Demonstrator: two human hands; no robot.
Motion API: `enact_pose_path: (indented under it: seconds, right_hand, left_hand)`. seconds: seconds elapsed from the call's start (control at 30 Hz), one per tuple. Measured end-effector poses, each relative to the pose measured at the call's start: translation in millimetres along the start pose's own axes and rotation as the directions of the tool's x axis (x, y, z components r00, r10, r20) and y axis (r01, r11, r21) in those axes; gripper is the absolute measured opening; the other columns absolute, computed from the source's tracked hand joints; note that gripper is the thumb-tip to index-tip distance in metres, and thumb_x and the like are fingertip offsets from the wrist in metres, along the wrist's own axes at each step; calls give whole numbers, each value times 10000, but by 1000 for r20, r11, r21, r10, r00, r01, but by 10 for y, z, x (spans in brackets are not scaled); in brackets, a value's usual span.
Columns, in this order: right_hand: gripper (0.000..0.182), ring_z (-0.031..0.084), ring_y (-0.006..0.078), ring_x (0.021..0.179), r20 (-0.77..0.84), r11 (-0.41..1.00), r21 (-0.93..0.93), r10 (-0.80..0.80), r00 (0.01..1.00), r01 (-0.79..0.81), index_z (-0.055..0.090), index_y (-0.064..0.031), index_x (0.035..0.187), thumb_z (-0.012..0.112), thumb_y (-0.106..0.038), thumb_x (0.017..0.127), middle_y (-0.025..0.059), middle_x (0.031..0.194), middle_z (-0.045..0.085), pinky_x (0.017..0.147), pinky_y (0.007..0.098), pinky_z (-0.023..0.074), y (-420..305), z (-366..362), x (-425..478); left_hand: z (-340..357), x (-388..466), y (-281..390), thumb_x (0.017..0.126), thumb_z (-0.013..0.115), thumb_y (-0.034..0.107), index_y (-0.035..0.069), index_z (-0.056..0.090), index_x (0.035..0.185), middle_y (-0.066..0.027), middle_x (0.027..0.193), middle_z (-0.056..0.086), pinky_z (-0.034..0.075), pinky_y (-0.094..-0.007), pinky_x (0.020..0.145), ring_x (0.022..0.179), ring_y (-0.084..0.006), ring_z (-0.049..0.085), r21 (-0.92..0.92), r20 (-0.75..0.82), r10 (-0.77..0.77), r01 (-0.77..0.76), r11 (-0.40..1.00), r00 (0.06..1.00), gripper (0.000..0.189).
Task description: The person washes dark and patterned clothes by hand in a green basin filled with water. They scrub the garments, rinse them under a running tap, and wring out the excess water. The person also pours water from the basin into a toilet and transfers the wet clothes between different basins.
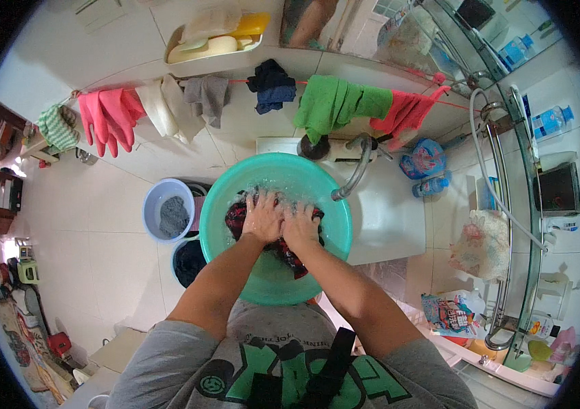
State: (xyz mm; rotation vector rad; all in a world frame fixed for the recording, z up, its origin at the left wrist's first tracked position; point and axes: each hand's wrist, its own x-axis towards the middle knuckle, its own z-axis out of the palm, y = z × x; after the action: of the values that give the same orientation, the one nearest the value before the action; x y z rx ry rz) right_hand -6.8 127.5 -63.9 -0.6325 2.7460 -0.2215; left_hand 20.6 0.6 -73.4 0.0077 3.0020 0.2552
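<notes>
A round green plastic basin (208, 214) stands before me, with water splashing and bubbling in it. Under my hands a wet red-and-black patterned cloth (290, 258) lies bunched in the water. My left hand (263, 219) presses on its left part, palm down and fingers spread. Close beside it, my right hand (300, 225) rests on the right part, its fingers apart and slightly bent. Over the basin's right rim reaches the spout of a metal faucet (356, 179).
The basin sits over the left part of a white sink (392, 220). Left of it are a pale blue basin (149, 209) with grey cloth and a bucket of dark cloth (190, 263). Pink rubber gloves (108, 117) and a green towel (341, 105) hang on a line behind.
</notes>
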Motion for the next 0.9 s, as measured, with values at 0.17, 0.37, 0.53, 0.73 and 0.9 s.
enact_pose_path:
  seconds: [0.17,0.37,0.53,0.73,0.9]
  right_hand:
    - [418,505,471,1155,-184,995,97,2,983,16,499,-87,1339,470,-256,958,271,1306,496,975,584,407,167,255,325]
    - [493,535,479,1132,-25,901,430,83,996,-64,492,-40,1324,469,-398,986,266,1298,526,968,521,435,336,206,476]
    - [504,548,441,1148,120,488,813,391,912,-316,524,16,1274,509,-399,989,276,1243,580,958,491,443,400,274,556]
    - [363,630,428,937,-331,728,655,35,943,203,569,7,1156,613,-284,943,239,988,657,815,451,497,-64,-528,197]
    - [194,621,262,767,-344,601,642,-329,879,476,559,-7,1037,625,-154,928,154,872,647,722,353,499,-471,-1834,-360]
  left_hand:
    - [335,211,-94,878,538,378,130,613,1224,-155,1276,557,264,-621,1060,1248,-345,448,-9,-327,-42,41,999,944,432]
    - [-555,68,-227,834,681,332,73,704,928,-157,1008,677,472,-505,897,980,-357,630,-273,21,-233,229,934,972,276]
    - [-1173,-667,-290,821,684,339,36,723,797,-190,901,694,509,-483,867,979,-343,628,-243,390,-133,241,939,911,307]
    - [-949,-743,-274,801,692,199,51,689,1024,-201,1148,596,512,-475,893,1094,-388,578,-353,80,-104,126,927,991,268]
    - [-273,-463,-495,706,786,274,114,422,1428,-222,1430,447,424,-469,1052,1284,-427,459,-554,-55,-105,57,830,993,824]
